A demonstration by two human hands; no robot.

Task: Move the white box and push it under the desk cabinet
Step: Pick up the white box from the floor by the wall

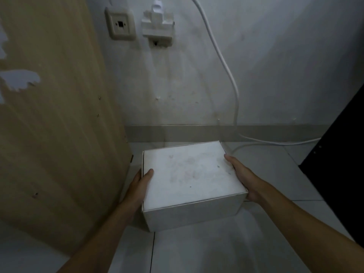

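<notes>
The white box (191,180) is a closed cardboard carton with a dusty lid, on or just above the white tiled floor near the wall. My left hand (140,183) grips its left side, thumb resting on the lid. On the opposite side my right hand (241,175) clasps the box, thumb along the top edge. The light wooden side panel of the desk cabinet (59,115) rises close to the left of the box, nearly touching my left hand.
A grey wall (197,85) stands behind with a socket plate (120,24) and a plugged white adapter (157,24). A white cable (226,67) hangs down and runs along the floor to the right. A dark panel (338,154) closes the right side.
</notes>
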